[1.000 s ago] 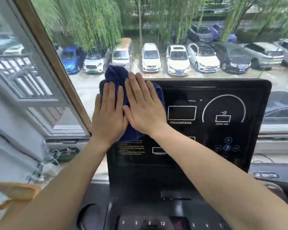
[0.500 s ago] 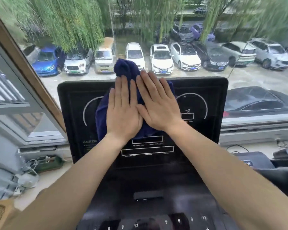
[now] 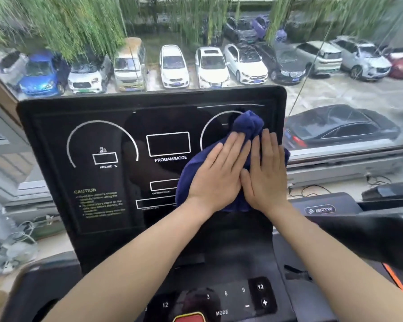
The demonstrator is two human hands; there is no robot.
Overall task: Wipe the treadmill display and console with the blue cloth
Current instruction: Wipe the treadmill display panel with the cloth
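The black treadmill display (image 3: 107,140) stands upright in front of me, with white dials and a PROGRAM/MODE box. A dark blue cloth (image 3: 248,124) lies bunched against its right side, covering the right dial. My left hand (image 3: 219,175) and my right hand (image 3: 266,175) lie flat side by side on the cloth, fingers pointing up, pressing it to the screen. Below the display is the console (image 3: 228,295) with number keys, a MODE key and a red button at the bottom edge.
A large window behind the display looks onto a car park and willow trees. Cables and a plug strip (image 3: 16,240) lie on the sill at left. A black handrail (image 3: 382,233) juts in from the right, next to a second machine's housing (image 3: 321,208).
Both hands have slid the cloth across the display, from its upper left through the middle to the right side. The hands have stayed flat on the cloth throughout.
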